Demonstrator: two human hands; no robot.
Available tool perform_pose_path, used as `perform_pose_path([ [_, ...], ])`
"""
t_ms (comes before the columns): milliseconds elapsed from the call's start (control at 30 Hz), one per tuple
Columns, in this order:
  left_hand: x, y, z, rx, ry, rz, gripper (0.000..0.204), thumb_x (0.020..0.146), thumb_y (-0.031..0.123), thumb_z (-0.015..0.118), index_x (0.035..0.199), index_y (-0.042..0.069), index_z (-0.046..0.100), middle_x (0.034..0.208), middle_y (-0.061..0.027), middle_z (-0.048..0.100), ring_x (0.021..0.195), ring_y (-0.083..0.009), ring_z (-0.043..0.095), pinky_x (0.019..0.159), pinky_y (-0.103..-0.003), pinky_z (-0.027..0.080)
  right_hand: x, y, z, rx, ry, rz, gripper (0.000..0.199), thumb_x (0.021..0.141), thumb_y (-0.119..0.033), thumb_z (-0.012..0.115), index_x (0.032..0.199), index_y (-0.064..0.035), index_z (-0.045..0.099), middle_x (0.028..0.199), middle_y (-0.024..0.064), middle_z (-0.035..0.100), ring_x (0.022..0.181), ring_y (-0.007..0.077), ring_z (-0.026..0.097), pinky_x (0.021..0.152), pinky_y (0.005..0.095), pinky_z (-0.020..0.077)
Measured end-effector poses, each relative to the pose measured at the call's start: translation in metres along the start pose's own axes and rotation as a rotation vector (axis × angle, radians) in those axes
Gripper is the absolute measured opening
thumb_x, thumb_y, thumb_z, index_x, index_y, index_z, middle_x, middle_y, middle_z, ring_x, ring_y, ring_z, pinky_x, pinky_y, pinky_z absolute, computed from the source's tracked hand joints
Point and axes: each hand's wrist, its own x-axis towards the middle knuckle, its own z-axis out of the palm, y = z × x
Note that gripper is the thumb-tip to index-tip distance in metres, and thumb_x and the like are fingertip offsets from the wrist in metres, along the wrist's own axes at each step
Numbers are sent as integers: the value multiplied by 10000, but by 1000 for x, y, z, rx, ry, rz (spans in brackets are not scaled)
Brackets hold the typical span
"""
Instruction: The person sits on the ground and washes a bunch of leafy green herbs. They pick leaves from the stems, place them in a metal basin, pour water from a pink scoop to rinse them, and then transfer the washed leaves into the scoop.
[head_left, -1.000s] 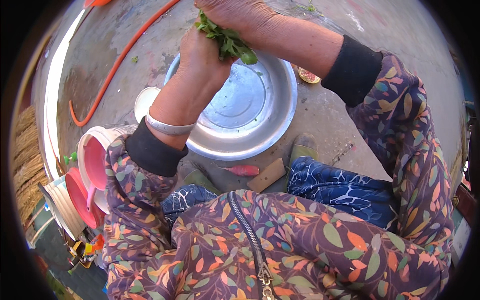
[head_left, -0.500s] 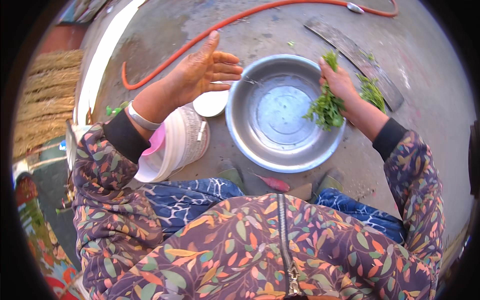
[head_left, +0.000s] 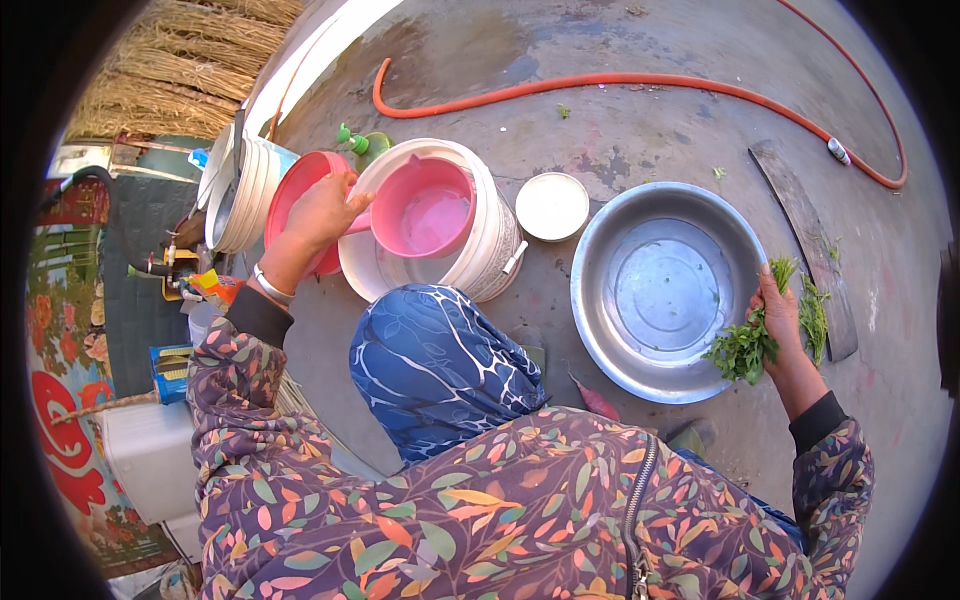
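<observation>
My left hand is closed round the handle of a pink dipper. The dipper's round cup rests in the mouth of a white plastic bucket. My right hand grips a bunch of leafy green herbs at the right rim of a wide metal basin. Leaves hang over the basin's edge, and stems stick out above my fist. A shallow layer of what looks like water covers the basin's bottom, though its depth is hard to tell.
More greens lie beside a dark flat board. A white round lid or container stands between bucket and basin. An orange hose crosses the floor beyond. Near my feet lies a pink root vegetable. A red basin and stacked buckets stand left.
My left hand, open in the air before, has moved left and taken the dipper's handle. My right hand still holds the herbs by the basin rim. The view has swung left.
</observation>
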Motion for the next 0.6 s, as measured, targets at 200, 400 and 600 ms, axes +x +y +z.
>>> perform_pose_path([
  [200,-16,-13,34,328,-192,0,359,859,334,613,1133,103,612,1119,-143,653,1024,-318,627,875,-528,428,-7,-4,3,-34,36,52,332,910,-438,628,822,-142,505,602,-31,461,473,89,469,428,232,387],
  [400,-9,-30,16,113,-288,-30,295,811,307,676,1002,83,650,955,-165,681,927,-314,654,814,-454,468,-8,-5,0,-53,0,32,327,916,-433,623,818,-143,506,603,-31,459,481,90,472,435,234,391],
  [600,-25,-18,15,231,-250,27,314,817,262,676,1055,83,578,912,-190,672,881,-373,649,754,-465,508,-10,-3,8,-47,39,73,317,915,-418,628,822,-140,507,612,-23,469,482,95,467,435,244,381],
])
